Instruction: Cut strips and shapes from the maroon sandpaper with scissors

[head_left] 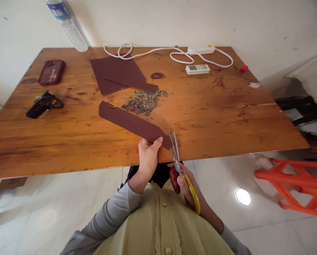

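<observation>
My left hand (148, 156) pinches a long maroon strip (132, 122) near its right end, above the front edge of the table. In my right hand (186, 182) are scissors (176, 156) with one red and one yellow handle loop; their blades are parted and point away from me at the strip's tapered right tip. Behind the strip lies a heap of thin, dark shreds (145, 102). A larger maroon sheet (112, 72) rests farther back, with a narrower maroon piece (137, 84) partly over it.
A bottle (73, 32), a maroon case (51, 72) and a black clip-like object (44, 105) are at the left. Along the back run a white cord (153, 51) and power strip (201, 50), near a remote (197, 69). An orange stool (293, 177) stands right.
</observation>
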The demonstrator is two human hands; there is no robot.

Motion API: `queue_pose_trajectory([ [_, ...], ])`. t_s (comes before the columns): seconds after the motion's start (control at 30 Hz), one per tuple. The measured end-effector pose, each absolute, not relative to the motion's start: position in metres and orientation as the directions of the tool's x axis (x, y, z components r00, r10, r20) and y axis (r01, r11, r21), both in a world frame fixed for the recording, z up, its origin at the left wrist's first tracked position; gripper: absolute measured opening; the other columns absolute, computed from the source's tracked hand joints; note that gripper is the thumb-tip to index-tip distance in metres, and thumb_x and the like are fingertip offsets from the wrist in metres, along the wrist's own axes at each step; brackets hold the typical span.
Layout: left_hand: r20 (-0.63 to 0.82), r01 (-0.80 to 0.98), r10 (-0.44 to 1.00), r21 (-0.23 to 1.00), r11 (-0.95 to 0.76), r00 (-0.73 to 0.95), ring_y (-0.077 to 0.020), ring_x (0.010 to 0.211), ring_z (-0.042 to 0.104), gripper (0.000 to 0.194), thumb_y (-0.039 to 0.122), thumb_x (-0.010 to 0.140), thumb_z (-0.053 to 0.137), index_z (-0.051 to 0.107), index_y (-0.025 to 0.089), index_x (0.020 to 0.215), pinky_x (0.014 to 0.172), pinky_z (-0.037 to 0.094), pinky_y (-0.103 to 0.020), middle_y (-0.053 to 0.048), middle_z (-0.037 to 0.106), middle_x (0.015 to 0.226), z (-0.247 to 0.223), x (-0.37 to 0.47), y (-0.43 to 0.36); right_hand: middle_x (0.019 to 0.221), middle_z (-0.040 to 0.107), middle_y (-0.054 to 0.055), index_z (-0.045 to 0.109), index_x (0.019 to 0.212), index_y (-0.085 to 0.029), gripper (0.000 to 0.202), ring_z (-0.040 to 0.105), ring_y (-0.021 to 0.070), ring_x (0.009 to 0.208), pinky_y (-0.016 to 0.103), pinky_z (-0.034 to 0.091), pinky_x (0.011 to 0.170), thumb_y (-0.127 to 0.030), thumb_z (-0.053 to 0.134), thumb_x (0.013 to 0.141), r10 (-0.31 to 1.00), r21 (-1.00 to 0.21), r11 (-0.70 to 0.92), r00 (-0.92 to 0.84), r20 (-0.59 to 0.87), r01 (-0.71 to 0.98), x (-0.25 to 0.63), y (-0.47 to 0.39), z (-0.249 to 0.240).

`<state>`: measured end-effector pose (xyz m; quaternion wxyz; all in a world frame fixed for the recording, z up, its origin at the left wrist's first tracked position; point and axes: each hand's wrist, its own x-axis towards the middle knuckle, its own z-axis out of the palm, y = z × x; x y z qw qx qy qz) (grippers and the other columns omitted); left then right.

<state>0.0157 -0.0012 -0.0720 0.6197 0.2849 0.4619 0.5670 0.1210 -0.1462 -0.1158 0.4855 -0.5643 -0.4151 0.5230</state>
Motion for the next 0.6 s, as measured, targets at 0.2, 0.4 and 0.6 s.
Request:
queue_pose_trajectory([
  [0.2, -0.224, -0.424, 0.974, 0.886, 0.189, -0.033, -0.0128, 0.064, 0.059, 0.019, 0.028, 0.063, 0.086, 0.069, 0.020, 0.065, 0.067, 0.051, -0.027, 0.002, 0.070, 0.066, -0.0752, 0.0150, -0.0015, 0.071, 0.047, -0.004, 0.067, 0.116, -0.022, 0.059, 0.040, 0.0154, 0.057, 0.029, 0.036, 0.053, -0.077, 0.058, 0.097, 0.972, -0.982, -0.187, 0.138, -0.190, -0.029, 0.1207, -0.1448, -0.1152],
  [0.4, -0.228, -0.413, 0.973, 0.890, 0.195, -0.032, -0.0133, 0.064, 0.059, 0.020, 0.027, 0.062, 0.087, 0.068, 0.021, 0.063, 0.067, 0.051, -0.028, 0.002, 0.068, 0.065, -0.0733, 0.0147, -0.0021, 0.070, 0.045, -0.005, 0.067, 0.113, -0.022, 0.058, 0.038, 0.0149, 0.057, 0.028, 0.033, 0.051, -0.076, 0.060, 0.096, 0.964, -0.975, -0.216, 0.149, -0.222, -0.060, 0.1205, -0.1442, -0.1146],
  [0.6, -0.241, -0.397, 0.970, 0.894, 0.209, -0.032, -0.0143, 0.066, 0.062, 0.018, 0.029, 0.064, 0.087, 0.071, 0.020, 0.067, 0.069, 0.053, -0.029, 0.001, 0.072, 0.069, -0.0750, 0.0139, -0.0037, 0.064, 0.035, -0.010, 0.064, 0.112, -0.022, 0.057, 0.027, 0.0119, 0.051, 0.026, 0.021, 0.047, -0.076, 0.061, 0.096, 0.944, -0.944, -0.280, 0.131, -0.304, -0.174, 0.1167, -0.1470, -0.1155],
])
